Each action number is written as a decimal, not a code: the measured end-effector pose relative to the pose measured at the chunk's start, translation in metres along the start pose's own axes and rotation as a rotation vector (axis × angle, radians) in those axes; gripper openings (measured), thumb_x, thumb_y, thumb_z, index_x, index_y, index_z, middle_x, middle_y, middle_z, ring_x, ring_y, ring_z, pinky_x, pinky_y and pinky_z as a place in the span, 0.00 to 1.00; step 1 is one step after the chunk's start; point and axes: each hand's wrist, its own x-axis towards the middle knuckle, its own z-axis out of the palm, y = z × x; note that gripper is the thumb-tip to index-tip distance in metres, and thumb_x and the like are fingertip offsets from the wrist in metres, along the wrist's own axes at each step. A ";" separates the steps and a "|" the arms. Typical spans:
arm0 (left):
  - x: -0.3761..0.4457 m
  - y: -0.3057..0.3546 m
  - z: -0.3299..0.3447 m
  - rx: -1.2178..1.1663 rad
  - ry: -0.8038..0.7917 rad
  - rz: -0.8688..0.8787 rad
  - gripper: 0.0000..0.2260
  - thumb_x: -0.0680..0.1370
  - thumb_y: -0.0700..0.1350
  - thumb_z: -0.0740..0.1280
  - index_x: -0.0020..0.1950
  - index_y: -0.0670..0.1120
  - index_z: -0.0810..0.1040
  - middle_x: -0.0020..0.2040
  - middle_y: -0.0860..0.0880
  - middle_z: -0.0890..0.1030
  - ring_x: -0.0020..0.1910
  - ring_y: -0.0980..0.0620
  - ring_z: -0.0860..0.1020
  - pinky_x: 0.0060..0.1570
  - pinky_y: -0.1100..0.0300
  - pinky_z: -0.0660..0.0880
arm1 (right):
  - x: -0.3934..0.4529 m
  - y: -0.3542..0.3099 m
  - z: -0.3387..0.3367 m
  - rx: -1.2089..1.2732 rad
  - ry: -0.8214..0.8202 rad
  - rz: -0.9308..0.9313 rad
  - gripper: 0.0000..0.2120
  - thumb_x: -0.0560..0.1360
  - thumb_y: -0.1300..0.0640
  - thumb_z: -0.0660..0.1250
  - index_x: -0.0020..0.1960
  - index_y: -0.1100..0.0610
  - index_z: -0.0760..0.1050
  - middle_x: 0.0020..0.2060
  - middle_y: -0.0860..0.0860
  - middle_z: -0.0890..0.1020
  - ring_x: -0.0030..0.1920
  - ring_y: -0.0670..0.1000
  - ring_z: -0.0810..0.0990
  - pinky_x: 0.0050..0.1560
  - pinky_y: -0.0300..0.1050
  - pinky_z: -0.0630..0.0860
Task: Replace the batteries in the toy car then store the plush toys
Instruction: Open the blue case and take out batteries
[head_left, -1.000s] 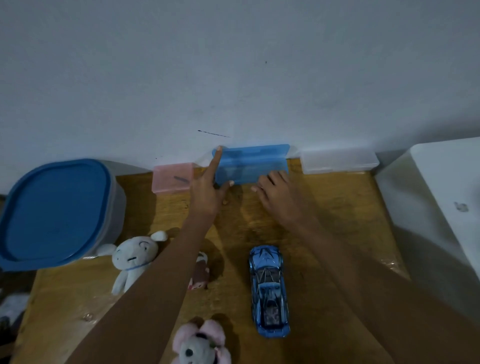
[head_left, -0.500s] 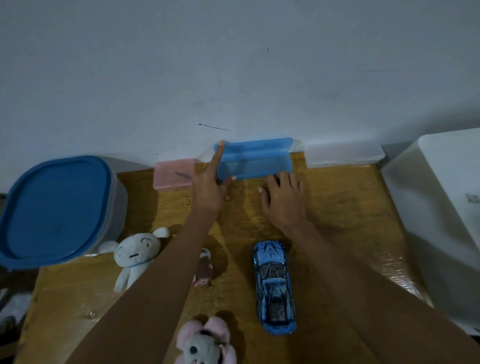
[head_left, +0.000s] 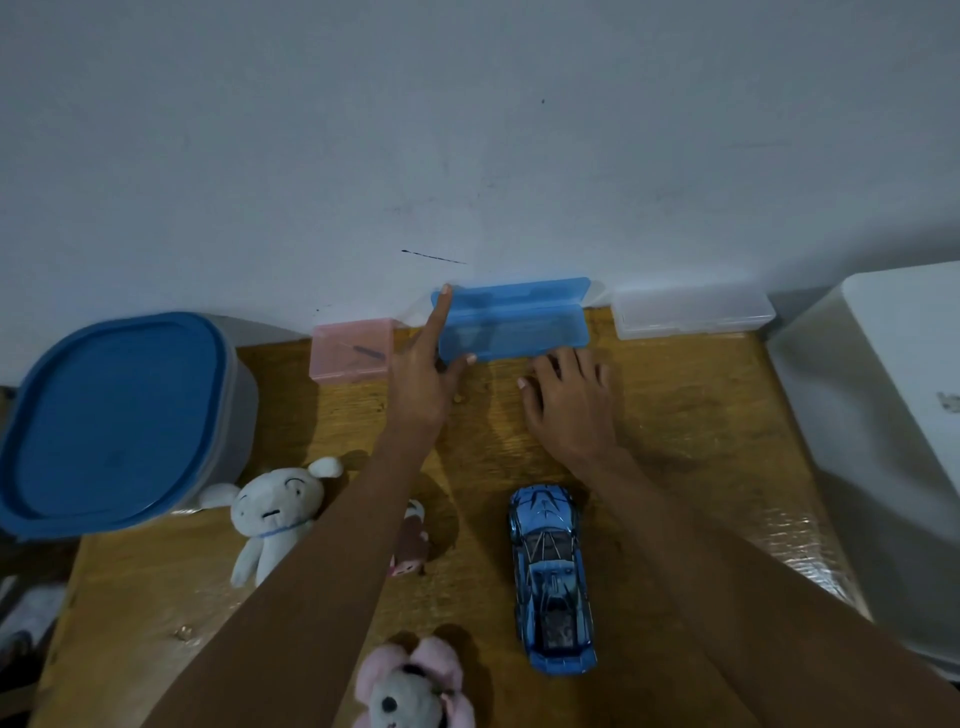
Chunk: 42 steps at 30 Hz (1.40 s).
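Observation:
A blue toy car (head_left: 550, 579) lies lengthwise on the wooden table (head_left: 691, 431), near the front. A blue plastic case (head_left: 511, 321) stands against the wall. My left hand (head_left: 426, 382) grips the case's left end, index finger along its side and thumb at its front edge. My right hand (head_left: 569, 402) lies flat on the table just in front of the case, fingers spread, holding nothing. A white plush (head_left: 272, 514) lies left of my left forearm. A small brown plush (head_left: 410, 545) is partly hidden by that arm. A pink-eared grey plush (head_left: 413, 688) sits at the bottom edge.
A large tub with a blue lid (head_left: 111, 421) fills the left side. A pink case (head_left: 353, 349) and a clear case (head_left: 691, 312) flank the blue one along the wall. A white box (head_left: 883, 415) stands at the right.
My right hand has drawn back from the blue case's front edge and flattened on the table. The left hand keeps its hold on the case's left end.

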 end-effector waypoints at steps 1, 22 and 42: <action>0.000 0.000 0.000 0.002 0.003 0.006 0.43 0.76 0.42 0.75 0.81 0.63 0.52 0.60 0.43 0.82 0.53 0.47 0.82 0.54 0.47 0.83 | 0.000 0.000 0.000 0.007 0.003 0.000 0.12 0.80 0.47 0.62 0.53 0.55 0.77 0.52 0.53 0.78 0.54 0.55 0.73 0.51 0.51 0.68; -0.004 0.007 -0.002 0.034 0.048 -0.052 0.46 0.75 0.43 0.75 0.79 0.66 0.47 0.64 0.42 0.80 0.58 0.46 0.81 0.55 0.49 0.82 | 0.048 0.011 -0.039 0.322 0.073 0.331 0.15 0.80 0.48 0.65 0.65 0.49 0.76 0.58 0.55 0.71 0.57 0.53 0.69 0.51 0.50 0.77; -0.007 0.008 -0.003 -0.061 0.089 -0.120 0.22 0.76 0.48 0.75 0.68 0.43 0.79 0.59 0.46 0.84 0.55 0.52 0.81 0.59 0.55 0.80 | 0.042 0.009 -0.024 0.515 -0.085 0.453 0.22 0.78 0.48 0.70 0.70 0.53 0.76 0.66 0.56 0.77 0.66 0.54 0.74 0.62 0.41 0.71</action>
